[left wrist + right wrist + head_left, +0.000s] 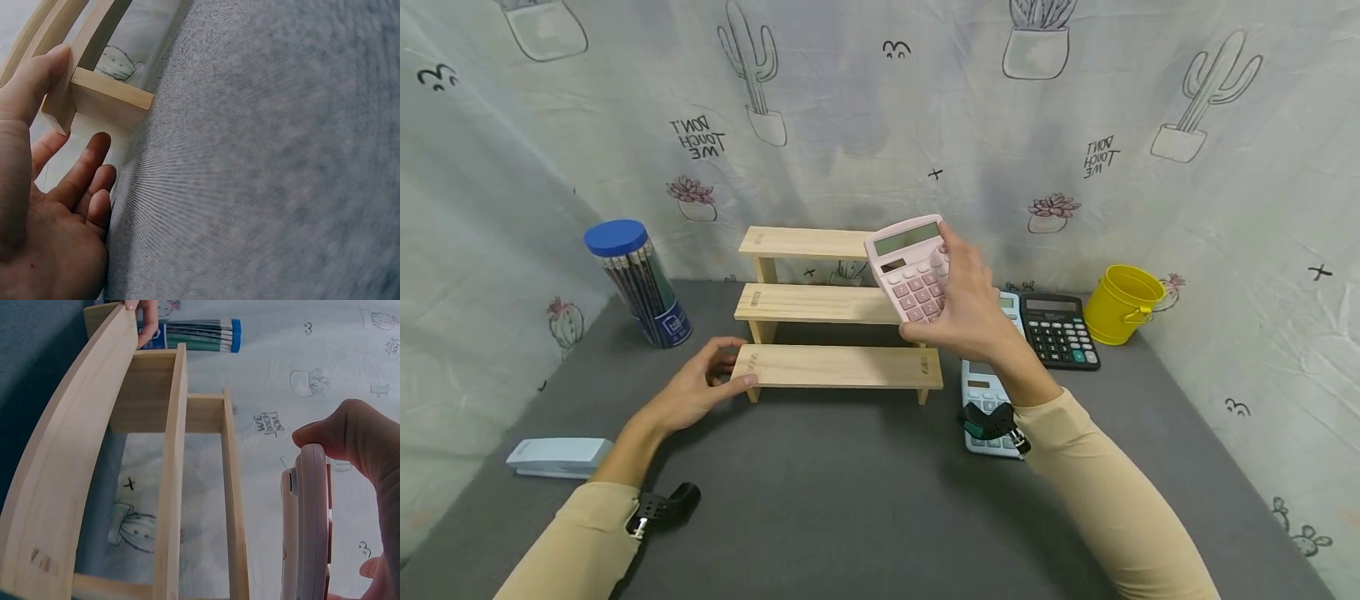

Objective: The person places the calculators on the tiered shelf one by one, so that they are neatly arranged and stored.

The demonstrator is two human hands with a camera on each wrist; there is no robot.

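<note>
A three-tier wooden step shelf (pixel 838 367) stands on the dark grey table. My left hand (pixel 696 387) grips the left end of its lowest step, the thumb on the step and a fingertip at the opposite side; the other fingers reach past the end, as the left wrist view shows. My right hand (pixel 968 312) holds a pink calculator (pixel 917 287) by its right and lower edges, keys and display facing me. The calculator is raised in front of the upper two steps and overlaps their right ends. Edge-on in the right wrist view, the calculator (pixel 306 519) is apart from the shelf.
Right of the shelf are light blue calculators (pixel 981 379), partly hidden by my right arm, a black calculator (pixel 1060 333) and a yellow bucket (pixel 1120 304). A blue-lidded tub of pencils (pixel 643 287) stands at the left. Nearer lies a light blue stapler-like object (pixel 559 457). A printed curtain (pixel 865 100) hangs behind.
</note>
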